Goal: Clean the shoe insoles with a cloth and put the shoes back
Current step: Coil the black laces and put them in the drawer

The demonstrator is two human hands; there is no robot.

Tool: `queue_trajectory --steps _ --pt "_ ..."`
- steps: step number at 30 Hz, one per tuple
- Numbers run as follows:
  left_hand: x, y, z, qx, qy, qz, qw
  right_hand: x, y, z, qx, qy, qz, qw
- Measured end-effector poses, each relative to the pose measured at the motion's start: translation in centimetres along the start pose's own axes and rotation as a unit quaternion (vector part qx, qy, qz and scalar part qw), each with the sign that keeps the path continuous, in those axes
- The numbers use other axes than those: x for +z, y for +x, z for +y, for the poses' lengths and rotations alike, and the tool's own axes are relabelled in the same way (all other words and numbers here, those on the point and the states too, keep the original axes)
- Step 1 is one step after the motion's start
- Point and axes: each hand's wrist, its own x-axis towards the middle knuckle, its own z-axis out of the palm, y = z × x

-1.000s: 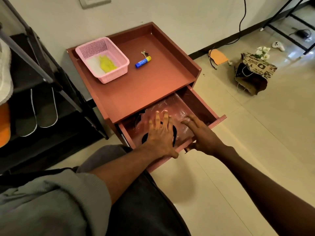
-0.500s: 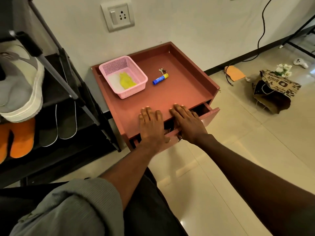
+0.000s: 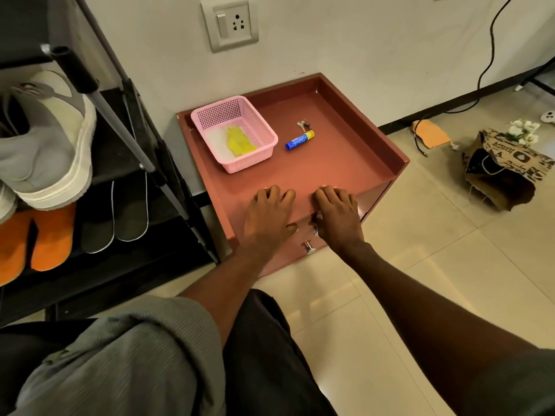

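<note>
My left hand [image 3: 268, 217] and my right hand [image 3: 338, 217] rest side by side on the front edge of a reddish-brown cabinet [image 3: 330, 166], fingertips on its top, holding nothing. Below them the drawer front [image 3: 285, 261] sits flush, its metal knob [image 3: 308, 247] showing between my wrists. A yellow cloth [image 3: 238, 142] lies in a pink basket [image 3: 249, 162] on the cabinet top. On the black shoe rack [image 3: 120, 124] to the left are a grey-and-white shoe [image 3: 45, 139], an orange pair [image 3: 39, 238] and two dark insoles [image 3: 115, 214].
A blue-and-yellow glue stick [image 3: 299, 140] and keys [image 3: 304, 125] lie on the cabinet top beside the basket. A brown paper bag [image 3: 504, 172] with white flowers lies on the tiled floor to the right. A wall socket [image 3: 229, 22] and a black cable [image 3: 486, 64] are behind.
The open drawer has been pushed shut by both hands. My hands moved from inside the drawer up onto the cabinet's front edge, and the view rose towards the rack.
</note>
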Motion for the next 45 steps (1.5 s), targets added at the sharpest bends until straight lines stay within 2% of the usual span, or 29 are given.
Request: queue_trajectory --steps 2,3,4,6,8,9,10,11,13,15,18,21,24,28,31,33,36,37,38,39,40,41,42,44,45 --pt "-0.1 -0.3 -0.5 0.003 -0.003 -0.003 1.0 -0.2 -0.7 -0.2 0.024 0.068 0.037 0.997" --pt "-0.1 -0.4 -0.6 0.007 0.0 -0.003 1.0 -0.2 -1.5 -0.4 0.068 0.13 0.071 0.987" --pt "-0.1 -0.5 -0.7 0.013 0.006 -0.004 1.0 -0.1 -2.5 -0.8 0.138 0.19 0.113 0.965" --pt "-0.1 -0.5 -0.9 0.021 0.012 -0.008 1.0 0.7 -3.7 -1.9 0.318 0.276 0.162 0.893" --pt "-0.1 -0.6 -1.1 0.028 0.013 -0.007 0.999 1.1 -3.3 -2.9 0.443 0.385 0.104 0.803" --pt "-0.1 -0.6 -1.2 0.03 0.011 -0.008 0.999 1.6 -2.8 -3.1 0.466 0.438 0.05 0.767" --pt "-0.1 -0.6 -1.2 0.031 0.009 -0.008 0.999 1.8 -2.3 -3.1 0.47 0.467 0.004 0.749" --pt "-0.1 -0.6 -1.2 0.035 0.008 -0.009 0.999 1.9 -1.9 -2.9 0.467 0.46 -0.018 0.755" --pt "-0.1 -0.6 -1.1 0.038 0.014 -0.011 0.999 2.7 -1.6 -2.1 0.452 0.383 -0.037 0.805" --pt "-0.2 -0.5 -1.0 0.039 0.014 -0.01 0.999 3.0 -1.7 -1.5 0.439 0.341 -0.053 0.83" --pt "-0.1 -0.5 -1.3 0.042 -0.003 -0.01 0.999 3.1 -3.0 -1.5 0.453 0.34 -0.057 0.823" --pt "-0.2 -0.7 -1.5 0.045 -0.02 -0.014 0.999 2.8 -5.1 -1.2 0.434 0.321 -0.061 0.839" --pt "-0.3 -0.7 -1.0 0.047 0.014 -0.055 0.997 1.9 -7.1 0.1 0.425 0.326 -0.103 0.838" --pt "-0.5 -1.4 0.1 0.022 0.059 -0.151 0.986 -0.9 -8.6 1.6 0.398 0.279 -0.22 0.846" --pt "-0.5 -2.5 0.8 0.004 0.079 -0.202 0.976 -4.2 -9.3 2.5 0.35 0.226 -0.372 0.83" --pt "-0.7 -3.0 1.0 0.002 0.071 -0.222 0.973 -6.3 -9.4 3.0 0.336 0.205 -0.489 0.778" --pt "-1.2 -2.7 0.6 0.003 0.025 -0.224 0.974 -9.8 -7.3 2.9 0.279 0.135 -0.679 0.666" --pt "-1.4 -2.5 0.3 0.002 0.002 -0.215 0.977 -11.2 -6.3 2.5 0.247 0.109 -0.727 0.631" --pt "-1.6 -2.0 0.1 0.003 -0.021 -0.195 0.981 -12.6 -4.9 2.2 0.218 0.084 -0.755 0.613" --pt "-2.0 -1.4 -0.1 0.005 -0.037 -0.17 0.985 -14.0 -3.5 1.8 0.192 0.06 -0.761 0.617" --pt "-2.4 -0.9 -0.2 0.01 -0.051 -0.147 0.988 -15.0 -2.0 1.5 0.174 0.044 -0.743 0.645" --pt "-2.8 -0.1 -0.4 0.015 -0.06 -0.13 0.99 -15.2 -0.3 1.4 0.158 0.039 -0.697 0.698" --pt "-3.1 0.6 -0.5 0.019 -0.059 -0.122 0.991 -15.1 1.4 1.3 0.145 0.049 -0.622 0.768" --pt "-3.3 2.1 -1.2 0.009 -0.058 -0.135 0.989 -13.3 5.2 0.7 0.106 0.06 -0.404 0.907" --pt "-3.1 2.8 -1.6 -0.001 -0.066 -0.149 0.987 -12.3 6.9 0.3 0.086 0.047 -0.294 0.951"
